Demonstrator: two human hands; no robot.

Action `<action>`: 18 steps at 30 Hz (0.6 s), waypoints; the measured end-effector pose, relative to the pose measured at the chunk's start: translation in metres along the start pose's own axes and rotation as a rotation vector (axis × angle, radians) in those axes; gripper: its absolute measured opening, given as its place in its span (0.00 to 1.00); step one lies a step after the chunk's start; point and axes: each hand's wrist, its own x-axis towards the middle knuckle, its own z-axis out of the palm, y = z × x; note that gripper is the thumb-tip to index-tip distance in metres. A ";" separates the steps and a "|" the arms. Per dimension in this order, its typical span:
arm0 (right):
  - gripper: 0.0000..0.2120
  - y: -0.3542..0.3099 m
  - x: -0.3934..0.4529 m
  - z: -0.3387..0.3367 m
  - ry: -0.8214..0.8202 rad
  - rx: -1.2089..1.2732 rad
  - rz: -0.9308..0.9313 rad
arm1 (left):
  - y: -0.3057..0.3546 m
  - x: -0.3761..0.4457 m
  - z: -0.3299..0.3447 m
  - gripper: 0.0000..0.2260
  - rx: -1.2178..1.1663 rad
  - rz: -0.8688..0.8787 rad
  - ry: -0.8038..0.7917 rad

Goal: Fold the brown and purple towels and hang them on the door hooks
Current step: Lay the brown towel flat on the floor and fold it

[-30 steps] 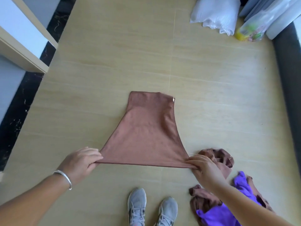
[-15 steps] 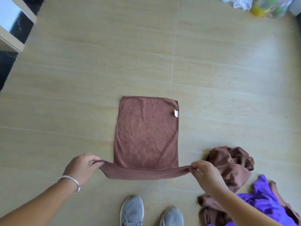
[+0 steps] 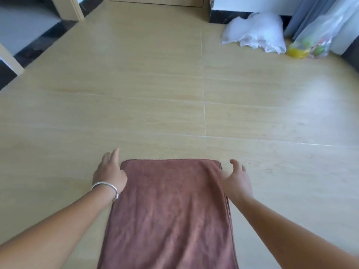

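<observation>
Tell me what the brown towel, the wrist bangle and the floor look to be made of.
Brown towel: soft, matte, fuzzy cloth, probably microfibre or terry; short nap, limp folds. Bangle on the left wrist: likely silver-coloured metal; it glints. Floor: smooth, slightly glossy wood-grain tile or laminate; pale seams and window glare show.

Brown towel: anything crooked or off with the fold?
Nothing stands out. The brown towel lies flat on the floor, far edge straight, layers lined up along its right side. Left hand and right hand flank it, open.

Home room: wood-look floor (image 3: 155, 94), door (image 3: 155, 0).
</observation>
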 end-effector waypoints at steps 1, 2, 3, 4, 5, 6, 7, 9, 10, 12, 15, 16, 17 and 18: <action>0.29 0.010 -0.010 0.010 -0.007 -0.120 -0.088 | -0.003 -0.016 0.019 0.31 0.080 0.098 0.014; 0.30 0.019 -0.025 0.018 -0.026 -0.261 -0.225 | -0.007 -0.039 0.036 0.32 0.163 0.216 0.008; 0.30 0.028 -0.043 0.025 -0.056 -0.383 -0.384 | -0.013 -0.065 0.050 0.31 0.210 0.324 -0.011; 0.30 0.037 -0.062 0.031 -0.100 -0.469 -0.537 | -0.019 -0.093 0.061 0.29 0.227 0.402 -0.054; 0.30 0.045 -0.081 0.037 -0.152 -0.523 -0.654 | -0.025 -0.119 0.068 0.27 0.239 0.452 -0.105; 0.30 0.053 -0.096 0.044 -0.208 -0.564 -0.734 | -0.030 -0.139 0.071 0.27 0.259 0.484 -0.157; 0.30 0.059 -0.109 0.049 -0.238 -0.597 -0.787 | -0.035 -0.153 0.074 0.29 0.294 0.504 -0.196; 0.32 0.070 -0.116 0.059 -0.287 -0.659 -0.819 | -0.044 -0.163 0.076 0.30 0.367 0.547 -0.210; 0.32 0.073 -0.112 0.061 -0.280 -0.692 -0.836 | -0.047 -0.158 0.077 0.30 0.377 0.568 -0.205; 0.32 0.076 -0.089 0.064 -0.251 -0.774 -0.858 | -0.046 -0.136 0.077 0.30 0.384 0.590 -0.189; 0.33 0.054 -0.043 0.059 -0.158 -0.820 -0.696 | -0.031 -0.084 0.072 0.32 0.416 0.524 -0.147; 0.34 0.046 -0.034 0.057 -0.152 -0.830 -0.622 | -0.026 -0.069 0.068 0.34 0.428 0.466 -0.147; 0.35 0.039 -0.029 0.056 -0.154 -0.839 -0.592 | -0.022 -0.059 0.062 0.35 0.442 0.416 -0.152; 0.35 0.035 -0.029 0.058 -0.157 -0.841 -0.608 | -0.022 -0.053 0.059 0.36 0.456 0.391 -0.159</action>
